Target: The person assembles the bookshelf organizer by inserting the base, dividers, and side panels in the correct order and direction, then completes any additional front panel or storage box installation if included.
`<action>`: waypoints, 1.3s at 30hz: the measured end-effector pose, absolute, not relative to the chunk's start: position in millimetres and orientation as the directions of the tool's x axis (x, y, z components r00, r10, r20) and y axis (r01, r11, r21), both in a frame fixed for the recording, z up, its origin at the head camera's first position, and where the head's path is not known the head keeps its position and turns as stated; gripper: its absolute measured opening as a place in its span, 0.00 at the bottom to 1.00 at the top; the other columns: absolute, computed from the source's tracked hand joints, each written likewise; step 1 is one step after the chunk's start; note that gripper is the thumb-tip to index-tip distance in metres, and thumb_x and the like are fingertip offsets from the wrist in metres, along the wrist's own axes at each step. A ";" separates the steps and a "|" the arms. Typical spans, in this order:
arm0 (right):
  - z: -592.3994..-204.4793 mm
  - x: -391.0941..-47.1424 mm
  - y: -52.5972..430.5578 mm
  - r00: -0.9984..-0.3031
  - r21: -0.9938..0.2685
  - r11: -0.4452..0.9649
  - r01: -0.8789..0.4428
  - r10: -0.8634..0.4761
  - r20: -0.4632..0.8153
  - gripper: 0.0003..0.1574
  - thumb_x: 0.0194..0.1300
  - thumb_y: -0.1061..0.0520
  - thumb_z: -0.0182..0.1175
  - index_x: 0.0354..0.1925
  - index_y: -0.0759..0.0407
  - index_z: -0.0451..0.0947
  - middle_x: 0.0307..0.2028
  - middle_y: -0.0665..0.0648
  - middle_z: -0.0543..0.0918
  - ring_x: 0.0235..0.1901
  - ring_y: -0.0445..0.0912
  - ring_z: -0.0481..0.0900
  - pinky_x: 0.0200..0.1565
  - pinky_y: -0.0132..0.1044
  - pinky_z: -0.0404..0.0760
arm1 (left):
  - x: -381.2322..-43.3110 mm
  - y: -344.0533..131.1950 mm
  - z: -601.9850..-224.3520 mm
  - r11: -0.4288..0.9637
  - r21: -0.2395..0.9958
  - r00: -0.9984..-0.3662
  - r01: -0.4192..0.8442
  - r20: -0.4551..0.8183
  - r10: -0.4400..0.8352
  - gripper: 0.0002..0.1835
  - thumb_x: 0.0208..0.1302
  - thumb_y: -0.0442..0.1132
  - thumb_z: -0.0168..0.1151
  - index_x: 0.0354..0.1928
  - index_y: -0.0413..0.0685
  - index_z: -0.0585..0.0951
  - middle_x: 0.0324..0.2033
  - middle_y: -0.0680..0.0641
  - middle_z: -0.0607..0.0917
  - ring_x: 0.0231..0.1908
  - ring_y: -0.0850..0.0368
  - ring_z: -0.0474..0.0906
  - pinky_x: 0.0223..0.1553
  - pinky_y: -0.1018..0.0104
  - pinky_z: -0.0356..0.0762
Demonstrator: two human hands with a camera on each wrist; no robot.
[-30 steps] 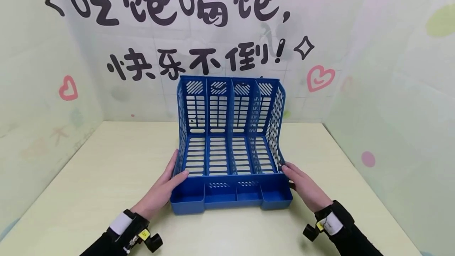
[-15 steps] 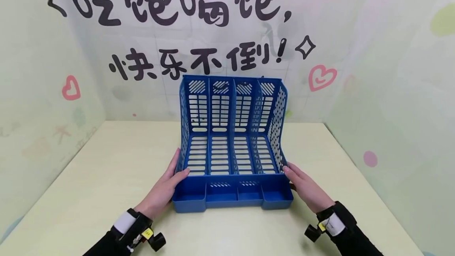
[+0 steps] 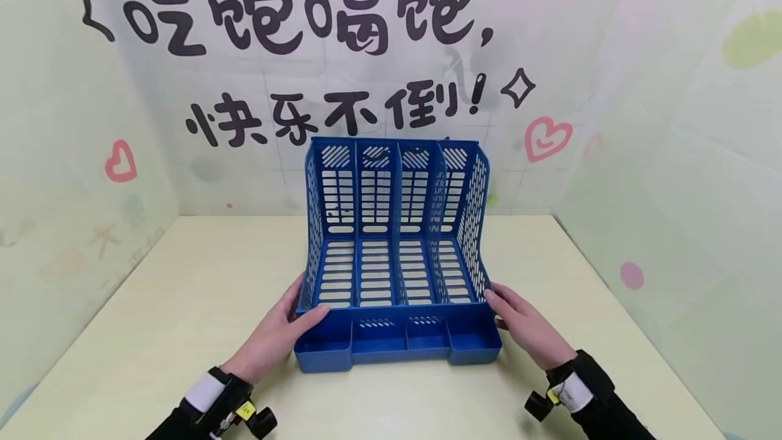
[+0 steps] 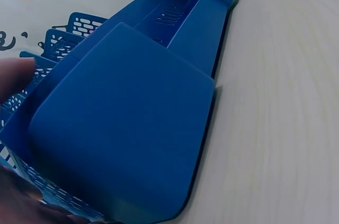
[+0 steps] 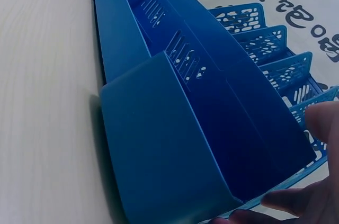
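A blue plastic file organizer (image 3: 400,306) stands upright on the table, with tall slatted slots at the back and small bins along its front. Its front left corner is held by my left hand (image 3: 275,337), thumb over the bin's rim and fingers along the outer side. On the opposite side, my right hand (image 3: 530,328) grips the right wall near the front, thumb on the edge. Close up in the left wrist view, the organizer's bin wall (image 4: 122,123) fills the middle. In the right wrist view, fingers (image 5: 291,200) curl at the lower edge of the side wall.
The pale wooden table (image 3: 183,297) extends around the organizer. Behind it hangs a white backdrop (image 3: 232,175) with large black lettering, and patterned side panels (image 3: 690,223) border the left and right edges. A black wrist camera (image 3: 537,405) sits under the right wrist.
The head view has tilted slightly. My left fingers have slid a little toward the front along the organizer's side. The organizer and right hand look nearly still.
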State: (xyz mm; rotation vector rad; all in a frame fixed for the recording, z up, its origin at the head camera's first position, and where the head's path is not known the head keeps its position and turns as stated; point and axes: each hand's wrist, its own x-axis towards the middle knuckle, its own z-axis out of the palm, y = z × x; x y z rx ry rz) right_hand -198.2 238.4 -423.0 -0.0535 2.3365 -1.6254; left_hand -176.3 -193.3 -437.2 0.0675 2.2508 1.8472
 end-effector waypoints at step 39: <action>-433.7 -251.4 223.2 -0.984 -0.852 0.522 -0.049 -0.170 -0.047 0.36 0.87 0.53 0.56 0.82 0.68 0.62 0.72 0.73 0.77 0.70 0.67 0.80 0.73 0.64 0.77 | -236.6 -197.8 -444.9 0.248 0.968 -0.976 0.036 -0.019 0.215 0.44 0.86 0.39 0.58 0.90 0.46 0.44 0.87 0.33 0.57 0.84 0.33 0.61 0.79 0.45 0.67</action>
